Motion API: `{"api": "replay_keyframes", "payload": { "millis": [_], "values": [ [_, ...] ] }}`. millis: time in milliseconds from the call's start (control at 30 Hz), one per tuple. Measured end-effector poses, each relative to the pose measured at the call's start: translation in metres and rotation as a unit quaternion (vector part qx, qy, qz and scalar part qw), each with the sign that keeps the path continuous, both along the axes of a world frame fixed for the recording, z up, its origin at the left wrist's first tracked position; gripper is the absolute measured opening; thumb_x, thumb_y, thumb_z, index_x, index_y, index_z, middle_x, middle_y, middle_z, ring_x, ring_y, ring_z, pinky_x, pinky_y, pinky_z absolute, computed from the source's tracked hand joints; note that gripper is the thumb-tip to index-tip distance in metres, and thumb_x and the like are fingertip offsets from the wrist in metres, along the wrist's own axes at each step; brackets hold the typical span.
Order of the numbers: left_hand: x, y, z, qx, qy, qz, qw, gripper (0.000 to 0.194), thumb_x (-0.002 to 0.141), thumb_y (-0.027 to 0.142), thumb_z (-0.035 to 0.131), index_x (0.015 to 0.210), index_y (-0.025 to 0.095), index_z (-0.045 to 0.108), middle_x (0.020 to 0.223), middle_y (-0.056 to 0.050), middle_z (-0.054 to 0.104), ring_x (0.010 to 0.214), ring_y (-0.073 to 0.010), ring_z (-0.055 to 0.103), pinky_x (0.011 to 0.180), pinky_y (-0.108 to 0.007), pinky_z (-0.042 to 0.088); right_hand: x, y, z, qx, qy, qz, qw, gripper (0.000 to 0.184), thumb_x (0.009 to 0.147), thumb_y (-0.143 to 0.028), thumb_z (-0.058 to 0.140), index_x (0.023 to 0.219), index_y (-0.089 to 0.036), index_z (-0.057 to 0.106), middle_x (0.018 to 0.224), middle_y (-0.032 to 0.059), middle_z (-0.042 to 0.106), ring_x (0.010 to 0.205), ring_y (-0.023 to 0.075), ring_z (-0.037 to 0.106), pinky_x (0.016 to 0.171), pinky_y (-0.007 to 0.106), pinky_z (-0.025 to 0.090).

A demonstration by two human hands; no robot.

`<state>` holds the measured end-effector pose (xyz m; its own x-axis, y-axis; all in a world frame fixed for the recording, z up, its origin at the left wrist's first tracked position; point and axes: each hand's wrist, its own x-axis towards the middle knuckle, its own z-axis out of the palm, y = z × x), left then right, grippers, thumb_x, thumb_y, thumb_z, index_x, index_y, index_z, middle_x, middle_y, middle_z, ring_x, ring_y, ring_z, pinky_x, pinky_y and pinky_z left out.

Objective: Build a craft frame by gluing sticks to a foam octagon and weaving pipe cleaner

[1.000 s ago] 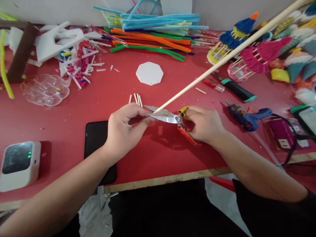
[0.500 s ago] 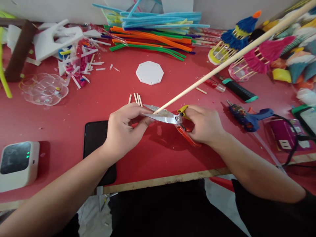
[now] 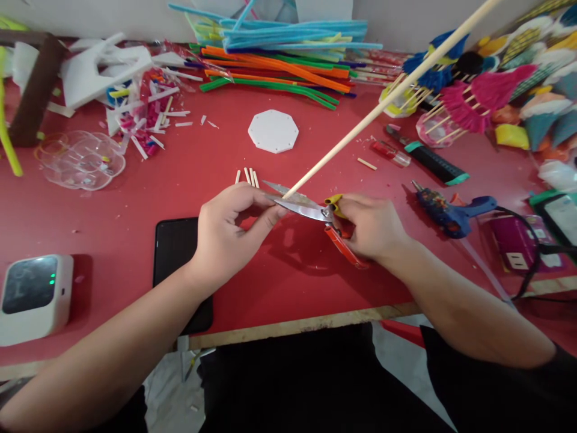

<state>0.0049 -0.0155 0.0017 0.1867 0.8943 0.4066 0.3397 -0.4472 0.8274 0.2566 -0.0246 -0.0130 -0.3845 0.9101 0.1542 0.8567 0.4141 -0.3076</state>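
Here the left hand [image 3: 228, 237] pinches the slender wooden stick [image 3: 347, 141] at its low end, above the table's [image 3: 306, 300] near edge! Looks light, stiff, smooth; best gripped beside the blades. The right hand's [image 3: 376, 225] fingers wrap the scissors' [image 3: 303, 209] red-and-yellow handles, steel blades parted.

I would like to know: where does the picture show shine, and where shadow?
Head view: the scissors shine along the near blade; head view: soft shadows darken the red table below them and beside the white box.
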Motion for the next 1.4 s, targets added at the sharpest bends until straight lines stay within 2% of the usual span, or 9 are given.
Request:
{"api": "replay_keyframes", "payload": {
  "millis": [167,367,533,800,967,1167,1400],
  "values": [
    [0.0004,-0.0013,-0.0003,-0.009,-0.029,0.011,0.999,0.010,0.082,0.026,0.080,0.078,0.022,0.071,0.080,0.000,0.075,0.073,-0.0157,0.071,0.068,-0.030,0.061,0.0003,0.0000,-0.0007,-0.008,-0.004,-0.002,1.000,0.011,0.071,-0.032,0.057,0.067,-0.023,0.055,0.075,0.0054,0.068,0.063,0.0181,0.060,0.059,0.030,0.041],
    [-0.0036,-0.0016,0.0011,-0.014,-0.011,-0.002,1.000,0.008,0.084,0.021,0.075,0.077,0.023,0.072,0.082,-0.001,0.076,0.073,-0.0163,0.070,0.063,-0.030,0.058,-0.0009,0.0000,-0.0023,0.032,0.002,-0.019,0.999,0.023,0.080,-0.044,0.056,0.074,-0.022,0.060,0.078,0.0065,0.069,0.068,0.0204,0.062,0.059,0.031,0.040],
    [-0.0033,-0.0008,0.0039,-0.034,-0.009,-0.034,0.999,0.006,0.087,0.022,0.072,0.084,0.024,0.075,0.087,-0.003,0.078,0.077,-0.0180,0.072,0.065,-0.032,0.059,-0.0009,0.0020,-0.0042,0.027,0.016,-0.006,0.999,0.034,0.081,-0.056,0.056,0.077,-0.023,0.057,0.078,0.0070,0.065,0.067,0.0209,0.059,0.059,0.032,0.038],
    [-0.0034,-0.0002,0.0036,-0.005,0.012,-0.029,0.999,0.008,0.085,0.016,0.071,0.083,0.023,0.073,0.084,-0.001,0.077,0.075,-0.0162,0.071,0.063,-0.029,0.057,-0.0039,0.0001,-0.0027,0.060,0.031,-0.005,0.998,0.019,0.079,-0.040,0.054,0.072,-0.023,0.052,0.074,0.0051,0.062,0.063,0.0180,0.056,0.058,0.030,0.036],
    [-0.0037,0.0000,0.0021,-0.005,0.022,-0.023,0.999,0.008,0.085,0.018,0.070,0.078,0.022,0.070,0.080,-0.001,0.075,0.070,-0.0158,0.069,0.061,-0.029,0.056,-0.0025,-0.0003,-0.0014,0.023,0.007,-0.005,1.000,0.013,0.075,-0.033,0.055,0.068,-0.024,0.049,0.072,0.0041,0.061,0.061,0.0173,0.054,0.058,0.030,0.036],
    [-0.0006,-0.0014,0.0000,-0.035,-0.011,-0.011,0.999,0.009,0.086,0.025,0.073,0.078,0.022,0.070,0.079,-0.002,0.075,0.073,-0.0169,0.069,0.065,-0.032,0.058,-0.0011,0.0006,0.0010,-0.023,0.030,0.003,0.999,0.017,0.073,-0.035,0.057,0.064,-0.023,0.049,0.069,0.0039,0.061,0.061,0.0164,0.055,0.058,0.029,0.039],
    [0.0015,-0.0041,0.0013,-0.050,-0.057,-0.014,0.997,0.007,0.086,0.028,0.075,0.082,0.023,0.072,0.087,-0.002,0.077,0.079,-0.0180,0.072,0.071,-0.033,0.062,-0.0004,0.0012,0.0010,-0.013,0.018,0.005,1.000,0.015,0.076,-0.034,0.057,0.066,-0.024,0.049,0.072,0.0044,0.063,0.062,0.0178,0.056,0.058,0.030,0.038]
  ]
}}
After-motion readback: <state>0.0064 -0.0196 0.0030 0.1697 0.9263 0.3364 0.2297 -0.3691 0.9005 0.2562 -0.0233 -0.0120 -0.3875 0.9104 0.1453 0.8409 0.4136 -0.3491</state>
